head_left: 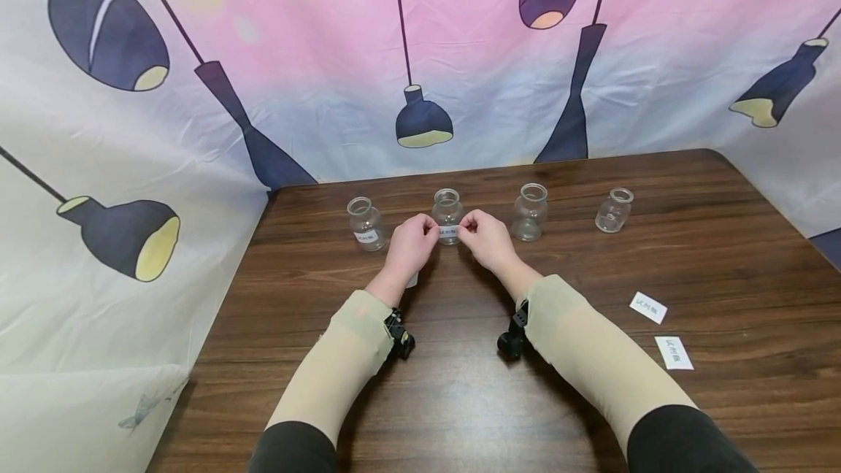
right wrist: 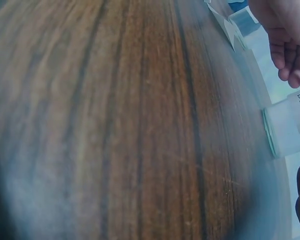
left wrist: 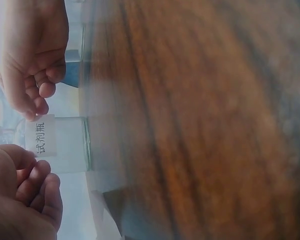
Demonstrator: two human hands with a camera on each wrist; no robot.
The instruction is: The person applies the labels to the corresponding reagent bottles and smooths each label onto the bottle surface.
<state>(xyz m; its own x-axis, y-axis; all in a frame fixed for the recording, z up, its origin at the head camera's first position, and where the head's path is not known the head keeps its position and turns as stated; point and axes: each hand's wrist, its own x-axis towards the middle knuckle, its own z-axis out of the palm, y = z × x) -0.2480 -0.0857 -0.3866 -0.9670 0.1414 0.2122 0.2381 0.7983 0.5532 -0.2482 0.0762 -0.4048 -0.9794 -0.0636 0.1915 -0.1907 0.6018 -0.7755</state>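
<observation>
A cloth printed with hanging lamps is draping behind a wood-grained bench, and from where I'm standing, two hands are meeting over it. The left hand and right hand are pinching a white label by opposite ends, thumbs and forefingers closing on it with hardly any gap, the other fingers curling inward. The label is lying directly between the two sets of fingers, its long axis running level from one to the other, so neither hand is nearer. Just behind it, the middle jar is standing upright; whether the paper is sticking yet, I can't tell.

I'm counting four glass jars: this one, a labelled jar left of the fingers, and two plain jars to their right. Two loose labels are lying nearer me, well right of the fingers. One white scrap is half hiding by the left wrist.
</observation>
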